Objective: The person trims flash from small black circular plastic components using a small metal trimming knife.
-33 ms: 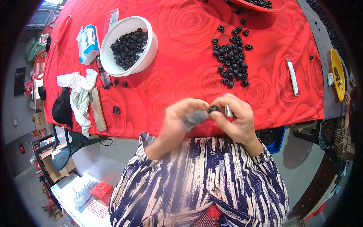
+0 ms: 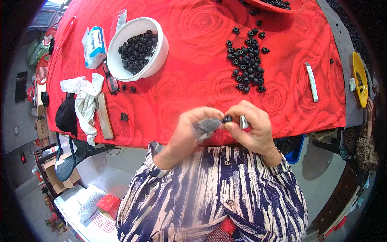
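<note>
Close to the table's front edge, my two hands meet fingertip to fingertip. A small round black part (image 2: 227, 119) sits pinched between the thumb and forefinger of my right hand (image 2: 253, 126). A shiny silvery piece (image 2: 243, 122) also shows among that hand's fingers; its kind I cannot make out. My left hand (image 2: 186, 130) is closed around a grey fuzzy cloth-like piece (image 2: 207, 127), its fingertips beside the black part. Beyond my hands, a loose pile of similar black parts (image 2: 246, 60) lies on the red rose-patterned tablecloth (image 2: 193, 52).
To the left stands a white bowl (image 2: 159, 60) of black parts. Near it are a tissue pack (image 2: 95, 46), glasses (image 2: 111, 80), a white cloth (image 2: 85, 103) and a phone-like case (image 2: 105, 117). A white-handled cutter (image 2: 311, 82) lies right. Another person's hand (image 2: 369, 103) is near a yellow plate (image 2: 354, 64).
The black part has turned slightly and shows more of its round side. My left fingers have shifted a little, leaving the grey piece more exposed.
</note>
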Action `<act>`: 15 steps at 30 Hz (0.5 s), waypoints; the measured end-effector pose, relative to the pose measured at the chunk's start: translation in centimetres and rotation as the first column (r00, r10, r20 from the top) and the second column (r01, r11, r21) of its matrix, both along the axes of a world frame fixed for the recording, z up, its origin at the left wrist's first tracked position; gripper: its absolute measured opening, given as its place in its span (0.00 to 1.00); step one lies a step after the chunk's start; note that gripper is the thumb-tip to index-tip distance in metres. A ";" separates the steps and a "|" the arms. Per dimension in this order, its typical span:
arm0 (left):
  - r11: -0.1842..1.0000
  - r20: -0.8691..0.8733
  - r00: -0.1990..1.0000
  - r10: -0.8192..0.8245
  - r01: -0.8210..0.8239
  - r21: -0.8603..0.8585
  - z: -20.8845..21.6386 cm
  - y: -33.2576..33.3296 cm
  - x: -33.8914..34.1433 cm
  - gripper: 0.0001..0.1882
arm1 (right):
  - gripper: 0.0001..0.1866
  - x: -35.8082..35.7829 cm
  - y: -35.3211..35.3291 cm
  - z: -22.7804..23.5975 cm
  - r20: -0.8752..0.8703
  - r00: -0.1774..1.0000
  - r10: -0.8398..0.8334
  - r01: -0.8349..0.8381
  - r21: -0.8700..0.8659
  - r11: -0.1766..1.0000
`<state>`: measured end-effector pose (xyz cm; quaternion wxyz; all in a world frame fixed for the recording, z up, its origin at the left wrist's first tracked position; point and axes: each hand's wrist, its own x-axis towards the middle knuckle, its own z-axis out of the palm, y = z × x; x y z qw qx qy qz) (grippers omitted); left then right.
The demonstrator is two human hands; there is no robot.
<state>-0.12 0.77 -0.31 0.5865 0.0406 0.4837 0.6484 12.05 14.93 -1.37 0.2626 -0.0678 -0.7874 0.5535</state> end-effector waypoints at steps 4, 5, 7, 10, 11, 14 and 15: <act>0.931 0.118 0.928 -0.354 0.362 -0.051 -0.3 -0.1 -1.0 0.06 | 0.14 0.0 0.6 0.3 -0.070 0.977 0.201 -0.192 0.115 0.975; 0.931 0.119 0.927 -0.354 0.362 -0.051 -0.7 -0.2 -1.1 0.06 | 0.14 0.1 0.8 0.2 -0.069 0.977 0.201 -0.192 0.114 0.975; 0.919 0.241 0.887 -0.395 0.376 0.121 -1.1 -0.2 -1.2 0.07 | 0.16 0.1 1.0 0.3 -0.097 0.953 0.288 -0.283 0.060 0.957; 0.968 0.225 0.942 -0.250 0.241 0.064 -0.5 0.2 -0.4 0.09 | 0.17 0.2 0.2 -0.5 -0.200 0.975 0.101 -0.072 0.148 0.986; 0.969 0.226 0.942 -0.248 0.240 0.062 -0.4 0.2 -0.1 0.09 | 0.17 0.3 0.0 -0.3 -0.199 0.975 0.102 -0.074 0.146 0.987; 0.994 0.183 0.977 -0.106 0.098 0.051 -0.4 -0.3 0.6 0.11 | 0.16 0.8 -0.7 -0.2 -0.202 0.979 -0.029 0.098 0.340 0.935; 0.996 0.144 0.987 -0.066 0.057 0.066 -0.7 -0.5 0.7 0.11 | 0.16 0.9 -0.8 -0.3 -0.200 0.979 -0.030 0.098 0.338 0.936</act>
